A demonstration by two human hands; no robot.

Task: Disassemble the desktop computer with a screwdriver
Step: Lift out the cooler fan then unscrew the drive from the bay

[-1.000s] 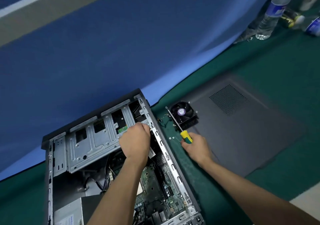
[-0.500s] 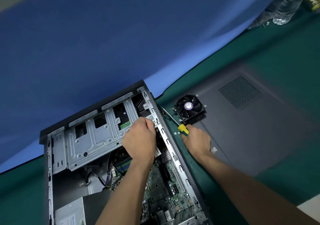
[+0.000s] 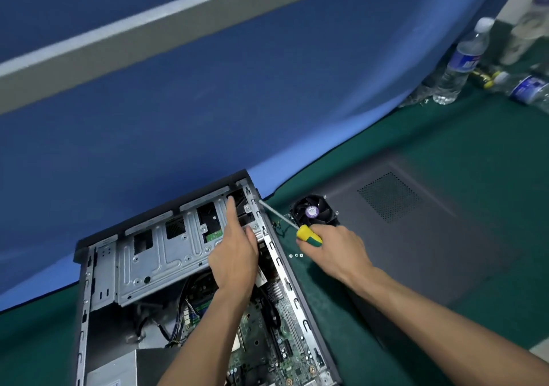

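Open grey steel computer case (image 3: 124, 270) lies flat at the green mat's (image 3: 445, 136) back-left edge; likely heavy, sharp rims, fragile board. Left hand (image 3: 234, 255) points one finger at the drive cage corner, holding nothing; right hand (image 3: 338, 249) grips the yellow-green-handled screwdriver (image 3: 309, 235); best held by that handle.

The right hand (image 3: 332, 249) lifts the screwdriver (image 3: 297, 228) off the mat — its tip now reaches the case (image 3: 208, 255) edge — while the left hand (image 3: 234, 255) uncurls, its forefinger pointing into the drive bay.

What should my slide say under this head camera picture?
Left hand points inside the open computer case; right hand grips the screwdriver.
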